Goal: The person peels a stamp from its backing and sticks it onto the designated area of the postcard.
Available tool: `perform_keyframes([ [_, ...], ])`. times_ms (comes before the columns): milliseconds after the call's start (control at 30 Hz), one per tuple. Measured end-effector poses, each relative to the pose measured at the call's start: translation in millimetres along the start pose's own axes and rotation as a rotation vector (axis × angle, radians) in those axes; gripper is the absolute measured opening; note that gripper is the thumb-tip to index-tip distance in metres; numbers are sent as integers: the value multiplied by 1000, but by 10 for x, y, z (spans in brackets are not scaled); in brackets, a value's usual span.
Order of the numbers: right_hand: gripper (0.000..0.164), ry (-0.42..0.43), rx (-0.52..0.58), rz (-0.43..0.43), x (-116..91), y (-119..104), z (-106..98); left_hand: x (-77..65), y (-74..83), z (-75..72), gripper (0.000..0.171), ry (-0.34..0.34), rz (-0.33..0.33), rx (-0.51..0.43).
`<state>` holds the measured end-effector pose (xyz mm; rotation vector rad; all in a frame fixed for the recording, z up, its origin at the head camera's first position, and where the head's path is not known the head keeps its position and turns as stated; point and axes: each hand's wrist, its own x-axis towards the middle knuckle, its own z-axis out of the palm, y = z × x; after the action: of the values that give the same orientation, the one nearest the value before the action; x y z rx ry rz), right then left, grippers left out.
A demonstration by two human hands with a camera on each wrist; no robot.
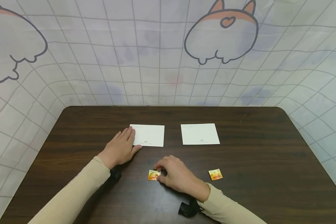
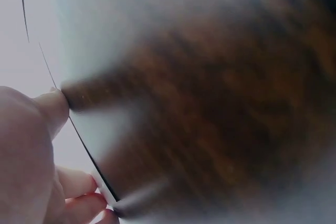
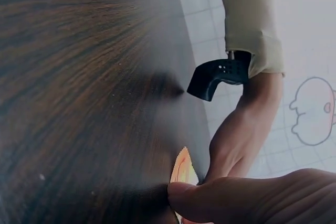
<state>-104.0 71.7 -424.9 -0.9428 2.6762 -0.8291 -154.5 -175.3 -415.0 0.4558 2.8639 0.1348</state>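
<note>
My left hand (image 1: pixel 118 150) lies with its fingers extended over the left side of a white card (image 1: pixel 149 134), thumb near the card's lower edge. In the left wrist view, that hand's thumb and fingertips (image 2: pixel 79 182) reach down to the surface. Low in the middle of the table, my right hand (image 1: pixel 179 176) pinches the right side of a small yellow and orange postage stamp (image 1: pixel 151 175) between thumb and curled fingers. The right wrist view shows the thumb at the stamp (image 3: pixel 184 168), whose border is serrated; its lower part is hidden.
A second white card (image 1: pixel 200 134) lies to the right of the first, with a small printed mark near its bottom edge. Another yellow stamp (image 1: pixel 215 174) rests right of my right hand. The dark wooden table (image 1: pixel 254 149) ends at a grid-patterned cloth backdrop (image 1: pixel 156 71).
</note>
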Motion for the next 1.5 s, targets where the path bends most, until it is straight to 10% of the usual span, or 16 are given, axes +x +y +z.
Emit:
perform_keyframes([
  [733, 20, -60, 98, 81, -6, -19, 57, -28, -1, 26, 75, 15, 8, 3],
  [1500, 19, -31, 147, -72, -8, -53, 156, -51, -42, 69, 75, 21, 11, 13],
])
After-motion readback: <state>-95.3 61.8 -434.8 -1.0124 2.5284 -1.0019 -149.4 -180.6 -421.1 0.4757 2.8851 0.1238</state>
